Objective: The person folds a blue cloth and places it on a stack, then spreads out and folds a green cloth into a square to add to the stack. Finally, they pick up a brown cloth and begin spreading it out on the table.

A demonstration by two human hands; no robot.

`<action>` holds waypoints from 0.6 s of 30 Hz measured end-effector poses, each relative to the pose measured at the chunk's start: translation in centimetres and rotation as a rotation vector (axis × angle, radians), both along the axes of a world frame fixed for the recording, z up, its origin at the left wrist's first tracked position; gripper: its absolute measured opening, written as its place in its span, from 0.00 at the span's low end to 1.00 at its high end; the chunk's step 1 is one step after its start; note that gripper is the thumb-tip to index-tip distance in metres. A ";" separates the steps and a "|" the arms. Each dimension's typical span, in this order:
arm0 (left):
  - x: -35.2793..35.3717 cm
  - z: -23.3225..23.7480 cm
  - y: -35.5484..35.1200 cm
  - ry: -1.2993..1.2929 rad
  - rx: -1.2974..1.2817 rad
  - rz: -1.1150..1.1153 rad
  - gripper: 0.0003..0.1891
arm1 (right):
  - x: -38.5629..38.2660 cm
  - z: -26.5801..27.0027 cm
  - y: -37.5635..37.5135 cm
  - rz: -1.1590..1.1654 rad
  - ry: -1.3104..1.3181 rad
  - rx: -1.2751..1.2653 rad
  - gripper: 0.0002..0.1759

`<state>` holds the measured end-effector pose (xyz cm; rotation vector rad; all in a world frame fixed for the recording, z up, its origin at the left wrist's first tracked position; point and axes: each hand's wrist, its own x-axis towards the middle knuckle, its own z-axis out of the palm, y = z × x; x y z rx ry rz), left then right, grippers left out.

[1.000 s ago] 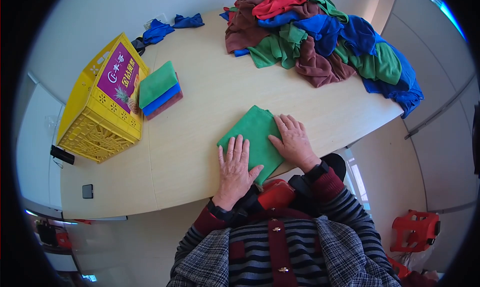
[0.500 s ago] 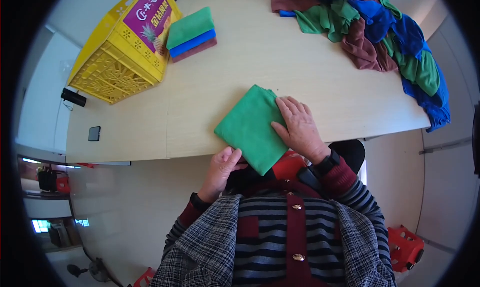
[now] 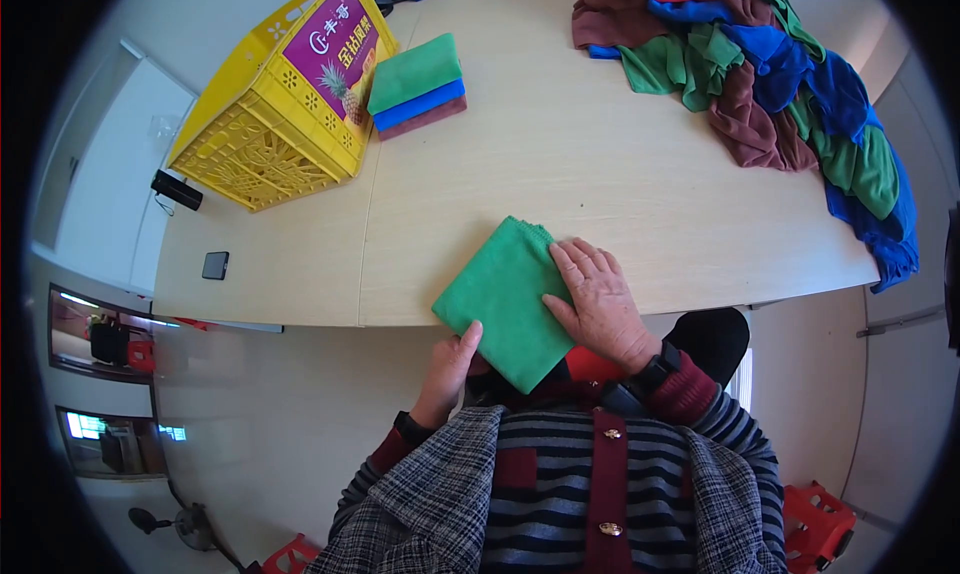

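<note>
A folded green cloth (image 3: 510,299) lies at the table's near edge, with its lower corner hanging over toward my lap. My left hand (image 3: 447,374) pinches the cloth's near left edge, thumb on top and the fingers hidden beneath. Across the right side of the cloth rests my right hand (image 3: 598,304), its fingers stretched out flat and its thumb apart from them. Farther back stands a neat stack of folded cloths, with a green cloth (image 3: 415,71) over a blue cloth (image 3: 420,104) and a brown cloth (image 3: 425,120).
A yellow plastic crate (image 3: 270,124) stands at the left beside the stack. Loose blue, green, brown and red cloths (image 3: 760,84) are heaped at the right, some draping over the table edge. A phone (image 3: 215,265) and a black cylinder (image 3: 177,189) sit at the left.
The green cloth has slid slightly toward my body with both hands on it. My left thumb has come up onto the cloth's top face. The camera view has shifted too.
</note>
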<state>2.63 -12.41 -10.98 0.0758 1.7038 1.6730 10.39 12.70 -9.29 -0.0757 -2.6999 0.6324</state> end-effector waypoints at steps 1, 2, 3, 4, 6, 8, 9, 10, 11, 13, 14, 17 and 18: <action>0.5 0.3 0.4 -0.071 0.094 0.063 0.27 | 0.0 -0.1 -0.2 0.014 -0.003 -0.001 0.37; 0.7 0.3 0.7 -0.069 0.085 0.059 0.27 | 0.1 -0.2 -0.5 0.027 -0.010 -0.003 0.37; 0.9 0.3 1.0 -0.101 0.147 0.075 0.28 | 0.4 -0.2 -0.6 0.026 -0.008 -0.009 0.37; 1.0 0.5 1.4 -0.132 0.214 0.093 0.29 | 0.6 -0.2 -0.6 0.045 -0.002 -0.037 0.36; 0.3 1.4 1.8 -0.147 0.290 0.110 0.31 | 0.5 0.1 -0.1 0.089 0.025 -0.080 0.35; -1.4 4.0 1.1 -0.043 0.223 0.044 0.27 | 1.2 0.3 1.6 0.043 0.065 -0.129 0.33; -2.2 5.4 0.6 0.003 0.184 0.017 0.26 | 2.0 0.0 2.6 -0.001 0.091 -0.184 0.31; -3.8 6.8 0.4 -0.004 0.175 0.003 0.24 | 2.8 -0.3 4.0 -0.051 0.112 -0.151 0.29; -5.9 8.4 0.4 -0.012 0.165 -0.009 0.23 | 3.7 -0.7 5.6 -0.101 0.133 -0.118 0.27; -10.4 11.5 1.0 -0.045 0.106 -0.048 0.21 | 5.9 -1.0 8.1 -0.213 0.139 -0.097 0.23; -13.3 12.4 1.4 -0.010 0.112 -0.045 0.20 | 7.1 -1.0 9.3 -0.269 0.133 -0.097 0.22; -22.4 15.1 4.0 0.122 0.166 -0.038 0.20 | 9.6 -1.4 11.1 -0.379 0.142 -0.048 0.20; -24.4 16.6 5.5 0.168 0.207 0.000 0.21 | 10.1 -1.6 11.4 -0.431 0.146 -0.001 0.20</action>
